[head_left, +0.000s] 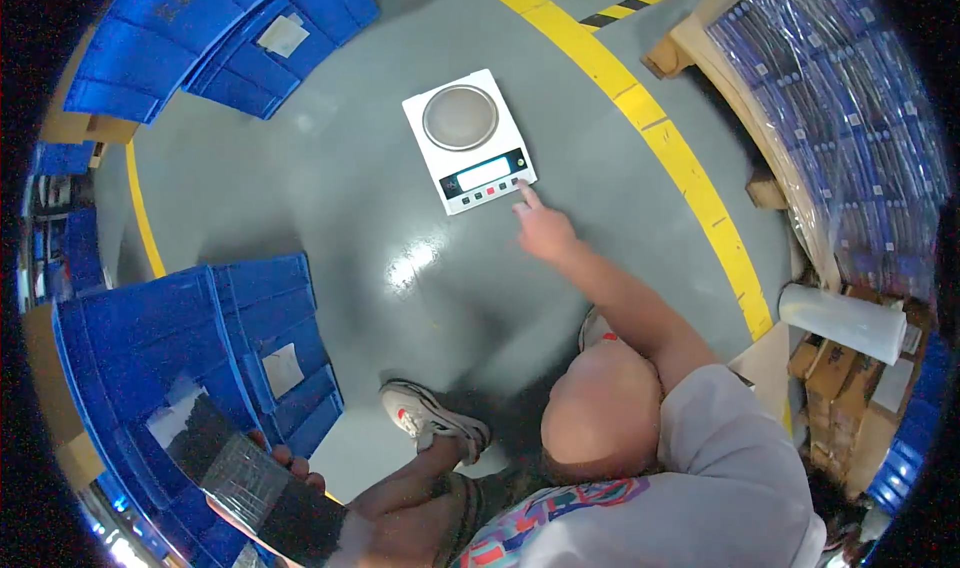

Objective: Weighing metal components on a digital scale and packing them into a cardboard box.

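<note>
A white electronic weighing scale (425,133) stands on the grey floor ahead of me, its round metal pan (460,118) bare and its display lit. My right hand (545,230) reaches to the scale's near right corner. Its index finger is stretched out onto the button row, and the hand holds nothing. At the lower left, my left hand (288,462) is closed around a long black pack (310,518) with a shiny clear plastic band across it. The pack hides part of that hand. Beneath and beyond it are stacked blue plastic bins (140,338).
More blue bins (240,43) stand at the far left. A yellow floor line (690,168) curves along the right. Past it are a pallet of plastic-wrapped blue goods (830,108), a clear film roll (842,323) and cardboard boxes (840,398). My shoe (430,413) is near the middle.
</note>
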The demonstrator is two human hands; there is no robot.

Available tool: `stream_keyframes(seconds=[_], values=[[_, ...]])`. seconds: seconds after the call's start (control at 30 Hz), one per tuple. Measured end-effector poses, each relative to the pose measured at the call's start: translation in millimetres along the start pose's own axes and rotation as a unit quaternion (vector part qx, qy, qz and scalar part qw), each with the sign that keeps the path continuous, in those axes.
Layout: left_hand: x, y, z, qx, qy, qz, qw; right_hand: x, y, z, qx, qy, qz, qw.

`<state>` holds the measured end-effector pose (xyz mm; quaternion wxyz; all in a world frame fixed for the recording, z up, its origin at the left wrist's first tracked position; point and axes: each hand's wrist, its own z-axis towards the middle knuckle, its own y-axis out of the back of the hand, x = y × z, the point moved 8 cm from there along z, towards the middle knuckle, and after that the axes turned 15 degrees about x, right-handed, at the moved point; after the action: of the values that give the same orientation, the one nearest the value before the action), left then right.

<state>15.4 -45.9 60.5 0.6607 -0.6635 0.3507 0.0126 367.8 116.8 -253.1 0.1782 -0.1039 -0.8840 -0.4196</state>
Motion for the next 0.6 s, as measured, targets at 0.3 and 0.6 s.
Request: stream_keyframes(seconds=[0.3, 0.6], values=[[2.4, 4.8, -3.8, -0.080, -0.037, 0.019, 0.996, -1.9, -5.6, 4.0, 0.020, -0.001, -0.024, 0.999], [-6.2, 5.6, -12.6, -0.190, -0.050, 0.173, 0.965, 13.7, -24.3, 6.6, 0.006, 0.081, -0.062, 0.995]])
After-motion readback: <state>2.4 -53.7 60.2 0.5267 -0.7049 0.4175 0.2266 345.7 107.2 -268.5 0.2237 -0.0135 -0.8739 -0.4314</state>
